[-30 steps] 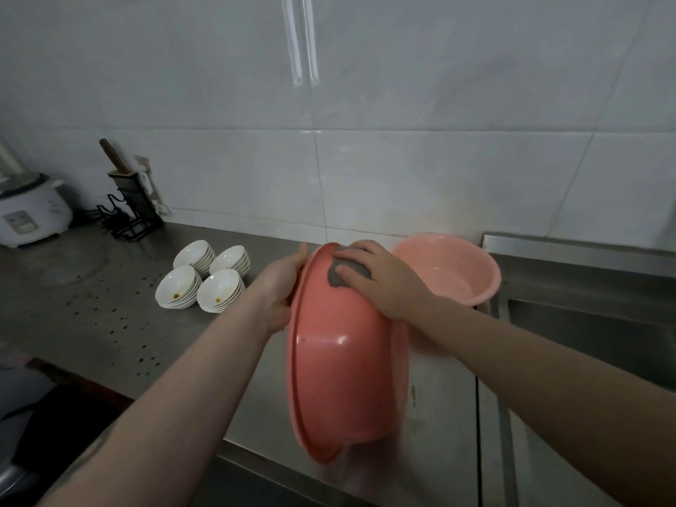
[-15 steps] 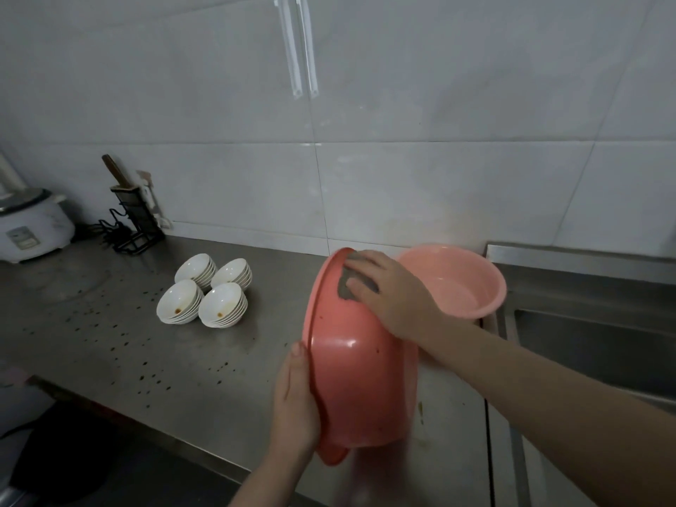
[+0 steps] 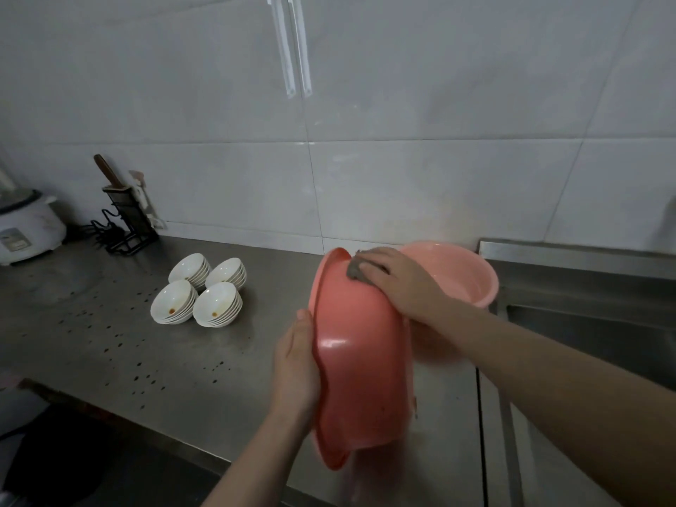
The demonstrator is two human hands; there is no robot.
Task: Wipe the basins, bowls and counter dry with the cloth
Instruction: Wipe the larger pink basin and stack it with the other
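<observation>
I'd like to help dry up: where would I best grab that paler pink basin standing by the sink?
Probably by its rim. The paler basin stands upright and open on the counter, so its flared lip is easy to hook fingers under. Come from the sink side: its near side is blocked by the tilted basin and the right hand wiping with the cloth.

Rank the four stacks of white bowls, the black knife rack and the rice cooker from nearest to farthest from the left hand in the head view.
1. The stacks of white bowls, on the counter just up and left of the left hand.
2. The black knife rack, farther back by the wall tiles.
3. The rice cooker, at the far left edge.
</observation>
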